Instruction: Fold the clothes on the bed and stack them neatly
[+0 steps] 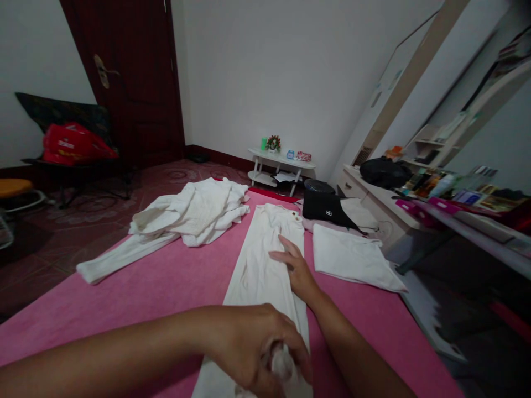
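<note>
White trousers lie lengthwise on the pink bed cover, waistband and buttons at the far end. My left hand is curled round a bunched bit of the white cloth near the bottom of the view. Farther up, my right hand rests on the right side of the trousers with its fingers spread. To the left sits a loose heap of white clothes, one sleeve or leg trailing toward me. A folded white garment lies to the right of the trousers.
Beyond the folded garment is a black piece of clothing. A cluttered dresser stands along the right side. Past the bed's far edge is a small white table. At the left, a red bag sits on a chair near the dark door.
</note>
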A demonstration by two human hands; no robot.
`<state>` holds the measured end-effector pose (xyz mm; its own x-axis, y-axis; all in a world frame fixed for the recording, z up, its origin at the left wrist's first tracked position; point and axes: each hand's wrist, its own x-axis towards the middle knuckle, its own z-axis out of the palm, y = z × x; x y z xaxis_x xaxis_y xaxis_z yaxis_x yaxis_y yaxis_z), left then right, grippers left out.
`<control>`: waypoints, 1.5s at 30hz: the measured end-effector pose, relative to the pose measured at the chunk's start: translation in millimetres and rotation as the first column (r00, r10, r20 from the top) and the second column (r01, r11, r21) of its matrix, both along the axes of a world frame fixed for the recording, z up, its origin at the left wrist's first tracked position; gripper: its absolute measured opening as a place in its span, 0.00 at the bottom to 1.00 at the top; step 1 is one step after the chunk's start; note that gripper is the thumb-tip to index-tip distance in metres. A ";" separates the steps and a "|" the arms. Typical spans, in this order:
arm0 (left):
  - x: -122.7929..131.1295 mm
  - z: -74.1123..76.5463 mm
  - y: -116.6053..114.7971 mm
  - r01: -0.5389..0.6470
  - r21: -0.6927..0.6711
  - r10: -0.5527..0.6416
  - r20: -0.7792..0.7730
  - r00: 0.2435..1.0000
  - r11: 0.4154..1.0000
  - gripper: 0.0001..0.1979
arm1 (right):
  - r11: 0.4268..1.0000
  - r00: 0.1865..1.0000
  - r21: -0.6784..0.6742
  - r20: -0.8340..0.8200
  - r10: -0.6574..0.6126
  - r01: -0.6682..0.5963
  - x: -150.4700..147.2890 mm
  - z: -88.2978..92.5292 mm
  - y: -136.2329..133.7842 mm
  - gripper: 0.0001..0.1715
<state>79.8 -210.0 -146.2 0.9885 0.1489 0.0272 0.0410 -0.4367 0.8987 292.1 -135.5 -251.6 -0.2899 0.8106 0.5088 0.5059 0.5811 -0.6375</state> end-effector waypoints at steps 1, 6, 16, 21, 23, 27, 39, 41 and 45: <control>-3.2 0.6 -0.7 0.056 -0.037 -0.057 -0.032 0.998 0.998 0.24 | 0.999 0.998 0.036 0.058 0.033 -0.035 0.8 3.0 -9.4 0.24; -15.2 -1.4 8.2 -0.023 -0.130 0.010 -0.093 0.996 0.991 0.16 | 0.965 0.913 0.108 0.363 0.187 -0.240 9.4 14.8 -63.2 0.30; -22.9 -68.2 65.5 -0.391 0.346 0.356 0.161 0.920 0.853 0.18 | 0.873 0.740 -0.091 0.493 0.458 -0.479 -3.5 43.7 -125.4 0.23; -21.5 -72.0 64.4 -0.502 -0.035 0.501 0.159 0.851 0.864 0.21 | 0.887 0.969 -0.394 -0.051 0.242 -0.242 -23.2 40.0 -93.0 0.12; -18.5 -74.2 66.0 -0.612 -0.273 0.659 0.130 0.741 0.742 0.23 | 0.823 0.966 -0.547 -0.258 0.009 -0.153 -28.9 36.1 -73.2 0.14; -15.6 -84.9 73.0 -0.700 -0.487 0.820 0.062 0.570 0.523 0.26 | 0.719 0.812 -0.649 -0.543 -0.211 -0.247 -33.3 27.3 -54.3 0.27; 49.0 -45.2 70.2 -0.761 0.370 0.706 0.302 0.641 0.533 0.25 | 0.611 0.780 -0.736 -0.552 -0.294 -0.291 -41.2 39.8 -70.6 0.19; 65.0 -54.2 78.4 -0.789 0.406 0.769 0.259 0.584 0.462 0.31 | 0.587 0.782 -0.754 -0.544 -0.306 -0.295 -43.6 40.6 -71.6 0.19; 81.2 -86.0 97.9 -0.859 0.397 0.864 0.246 0.439 0.323 0.35 | 0.450 0.876 -0.857 -0.399 -0.271 -0.251 -24.3 39.4 -61.0 0.20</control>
